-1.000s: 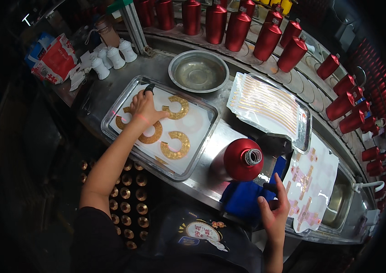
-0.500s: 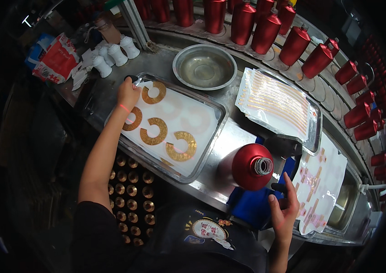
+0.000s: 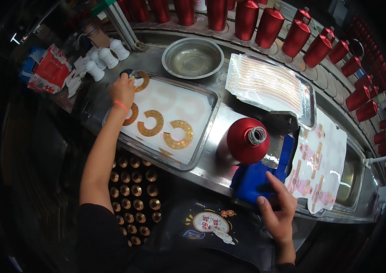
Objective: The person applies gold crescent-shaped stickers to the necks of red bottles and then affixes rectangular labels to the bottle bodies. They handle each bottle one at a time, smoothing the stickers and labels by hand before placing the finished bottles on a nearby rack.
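Observation:
My left hand (image 3: 123, 92) is closed at the far left corner of a steel tray (image 3: 205, 148). Its fingers pinch the edge of a gold C-shaped decal (image 3: 144, 84) on a white sheet (image 3: 181, 93) of similar decals, such as this gold one (image 3: 178, 134). A dark cover sits on one of its fingertips. My right hand (image 3: 280, 211) hangs with thumb and index finger apart, holding nothing, beside a blue holder (image 3: 250, 183). Between my hands, a red metallic bottle (image 3: 243, 139) with an uncapped threaded neck stands near that holder.
A steel basin (image 3: 193, 58) stands behind the tray. Right of it lie sheets of gold strips (image 3: 265, 82) and a pink-and-gold decal sheet (image 3: 318, 168). Red bottles (image 3: 270, 26) line a curved conveyor at the back. White bottle-shaped pieces (image 3: 108, 58) and a red bag (image 3: 50, 73) are far left.
My left hand has drawn the far-left gold decal leftward over the sheet. My right hand has shifted slightly left and stays open. The whole view has moved a little.

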